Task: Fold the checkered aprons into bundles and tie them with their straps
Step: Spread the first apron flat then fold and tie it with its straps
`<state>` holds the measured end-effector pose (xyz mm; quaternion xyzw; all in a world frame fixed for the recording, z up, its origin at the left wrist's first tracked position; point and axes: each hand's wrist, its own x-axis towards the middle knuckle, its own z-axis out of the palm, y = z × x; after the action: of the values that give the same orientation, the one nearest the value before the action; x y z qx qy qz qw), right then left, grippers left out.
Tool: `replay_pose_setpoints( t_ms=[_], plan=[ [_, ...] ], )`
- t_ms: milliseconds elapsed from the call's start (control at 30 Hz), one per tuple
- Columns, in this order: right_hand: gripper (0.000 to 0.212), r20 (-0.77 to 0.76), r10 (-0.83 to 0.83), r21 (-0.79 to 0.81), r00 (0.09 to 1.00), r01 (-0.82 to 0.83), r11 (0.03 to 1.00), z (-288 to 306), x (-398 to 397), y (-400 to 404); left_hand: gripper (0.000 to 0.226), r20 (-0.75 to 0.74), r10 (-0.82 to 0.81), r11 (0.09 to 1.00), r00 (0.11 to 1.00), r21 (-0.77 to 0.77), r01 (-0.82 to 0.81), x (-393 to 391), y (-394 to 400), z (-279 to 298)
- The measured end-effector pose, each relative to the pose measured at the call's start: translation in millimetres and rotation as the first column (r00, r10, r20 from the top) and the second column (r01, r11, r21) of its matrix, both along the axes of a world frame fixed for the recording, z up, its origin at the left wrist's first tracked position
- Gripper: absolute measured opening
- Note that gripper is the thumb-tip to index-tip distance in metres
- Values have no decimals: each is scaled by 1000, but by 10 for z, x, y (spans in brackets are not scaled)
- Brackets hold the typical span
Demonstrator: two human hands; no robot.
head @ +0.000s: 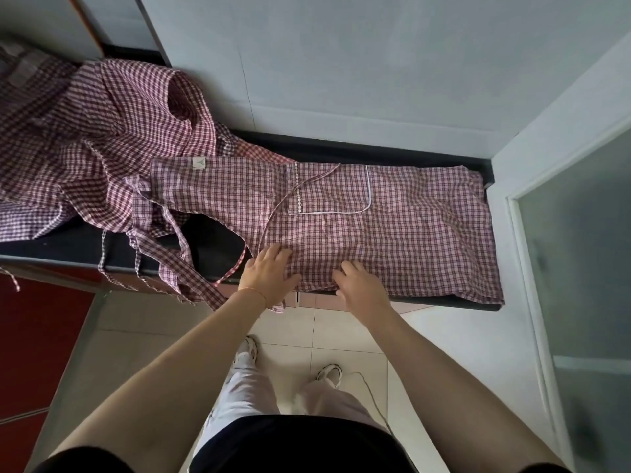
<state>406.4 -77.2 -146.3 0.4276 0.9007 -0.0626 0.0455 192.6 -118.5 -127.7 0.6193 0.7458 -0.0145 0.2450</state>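
A pink-and-maroon checkered apron [392,227] lies spread flat along a narrow black counter [444,300], its white-trimmed pocket [334,189] facing up. A thin strap [273,220] runs across it from the pocket toward the near edge. More straps [170,257] trail off the counter's front at the left. My left hand [268,274] lies flat on the apron's near edge with fingers spread. My right hand [358,285] rests palm down on the same edge, just to the right. Neither hand holds anything.
A heap of more checkered aprons [95,131] is piled at the counter's left end. A grey wall [341,63] rises right behind the counter, and a glass door frame [532,268] stands to the right. Red cabinet fronts [34,336] are below left. A thin cable [372,394] lies on the tiled floor.
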Motion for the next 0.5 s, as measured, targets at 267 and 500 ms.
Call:
replay_pose_setpoints(
  t_ms=[267, 500],
  plan=[
    [24, -228, 5, 165, 974, 34, 986, 217, 39, 155, 69, -19, 3, 998, 1000, -70, -4, -254, 240, -106],
    [9, 309, 104, -343, 946, 9, 939, 345, 34, 99, 80, -119, -48, 993, 992, -112, 35, -252, 424, -19]
  ],
)
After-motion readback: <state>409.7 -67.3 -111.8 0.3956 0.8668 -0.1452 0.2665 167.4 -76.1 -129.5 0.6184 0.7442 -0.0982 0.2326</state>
